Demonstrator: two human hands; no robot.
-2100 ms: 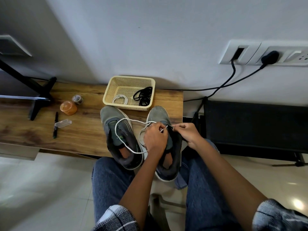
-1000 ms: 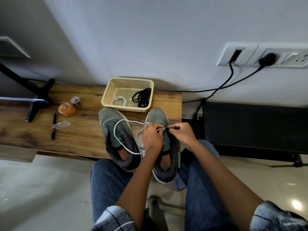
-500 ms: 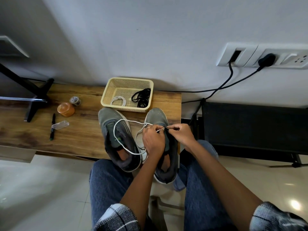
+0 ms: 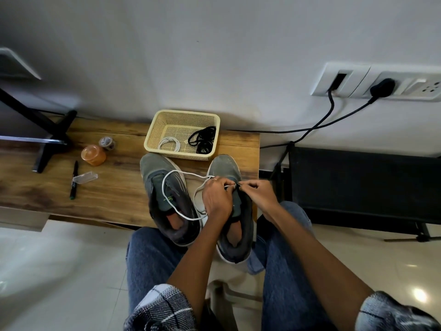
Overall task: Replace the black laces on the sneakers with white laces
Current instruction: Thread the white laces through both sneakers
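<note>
Two grey sneakers stand side by side on the wooden bench, heels toward me. The left sneaker (image 4: 167, 199) has no lace in it. Over the right sneaker (image 4: 235, 232) my left hand (image 4: 216, 199) pinches a white lace (image 4: 177, 173), and my right hand (image 4: 259, 194) pinches the tip of that lace at the eyelets. The loose length of the lace loops across the left sneaker. A cream basket (image 4: 152, 139) behind the shoes holds a coiled white lace (image 4: 169, 143) and a bundle of black laces (image 4: 202, 140).
On the bench (image 4: 114, 187) to the left lie an orange jar (image 4: 93, 155), a small tin (image 4: 107, 142), a clear plastic case (image 4: 85, 177) and a black pen (image 4: 74, 179). A black stand (image 4: 45, 130) is at far left. Cables (image 4: 310, 130) run from wall sockets to a black unit (image 4: 362, 185) on the right.
Both hands stay at the right sneaker's eyelets; my right hand has drawn closer to my left, fingertips now meeting at the lace tip. The lace loop over the left sneaker barely shifts.
</note>
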